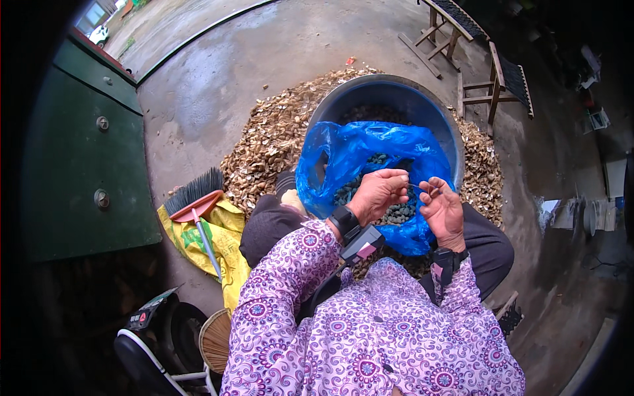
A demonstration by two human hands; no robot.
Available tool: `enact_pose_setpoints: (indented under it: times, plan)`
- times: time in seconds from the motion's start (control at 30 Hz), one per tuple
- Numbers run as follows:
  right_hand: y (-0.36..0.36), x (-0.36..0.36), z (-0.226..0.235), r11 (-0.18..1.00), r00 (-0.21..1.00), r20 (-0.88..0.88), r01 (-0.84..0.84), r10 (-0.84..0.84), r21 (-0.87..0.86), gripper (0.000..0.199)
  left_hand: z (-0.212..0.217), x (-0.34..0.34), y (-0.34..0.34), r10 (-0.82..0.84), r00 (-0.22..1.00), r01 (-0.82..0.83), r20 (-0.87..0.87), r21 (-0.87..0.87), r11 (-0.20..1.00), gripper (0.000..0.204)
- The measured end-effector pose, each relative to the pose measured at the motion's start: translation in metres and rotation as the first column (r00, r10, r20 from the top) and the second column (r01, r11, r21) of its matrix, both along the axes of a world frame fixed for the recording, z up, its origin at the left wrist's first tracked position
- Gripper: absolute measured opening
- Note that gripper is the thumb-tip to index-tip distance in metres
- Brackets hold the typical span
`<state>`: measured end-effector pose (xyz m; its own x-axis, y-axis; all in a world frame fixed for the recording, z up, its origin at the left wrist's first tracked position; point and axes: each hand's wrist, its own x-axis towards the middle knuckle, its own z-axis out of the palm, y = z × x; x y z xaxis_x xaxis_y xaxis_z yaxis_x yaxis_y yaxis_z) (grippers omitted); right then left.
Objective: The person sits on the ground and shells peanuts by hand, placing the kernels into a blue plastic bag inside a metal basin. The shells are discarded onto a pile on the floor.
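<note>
Two hands at work over a blue plastic bag (pixel 370 155) of small dark pieces.

The left hand (pixel 380 193) pinches a thin dark item (pixel 417 187) — too small to identify — while the right hand (pixel 444 210) is half-curled beside it, its grip unclear; the bag hides most of the blue basin (pixel 396 92) behind.

The crinkled blue plastic bag (pixel 370 155) is thin and glossy, catching light along its folds. Inside it, the small dark nuts (pixel 396 212) look matt and pebbly. The round blue plastic basin (pixel 396 99) is smooth with a dull sheen. The heap of pale brown shells (pixel 271 138) is dry and rough. The grey concrete floor (pixel 218 86) is coarse, with damp patches. The yellow woven sack (pixel 228 231) looks slick. The 2 wooden stools (pixel 492 86) are bare and weathered. The purple patterned sleeves (pixel 284 284) are soft matt cloth.
</note>
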<state>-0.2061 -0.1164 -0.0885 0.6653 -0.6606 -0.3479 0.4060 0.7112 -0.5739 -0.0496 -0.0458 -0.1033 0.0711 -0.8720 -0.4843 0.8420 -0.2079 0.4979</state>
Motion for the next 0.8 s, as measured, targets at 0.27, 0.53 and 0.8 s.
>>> enact_pose_setpoints:
  times: [0.27, 0.53, 0.8]
  plan:
    - [-0.009, 0.0, -0.015, 0.961, 0.964, -0.263, -0.031, -0.044, -0.274, 0.02, 0.001, -0.001, -0.002, -0.097, 0.994, 0.098, 0.045, -0.007, 0.995, 0.025]
    - [-0.011, 0.0, -0.016, 0.979, 0.936, -0.341, 0.013, -0.083, -0.203, 0.018, 0.006, 0.002, 0.0, -0.138, 0.988, 0.14, 0.075, -0.024, 0.99, 0.024]
    - [0.002, 0.01, -0.014, 0.927, 0.907, -0.417, -0.204, 0.058, -0.315, 0.018, 0.006, 0.0, 0.0, -0.132, 0.969, 0.145, 0.209, -0.047, 0.988, 0.021]
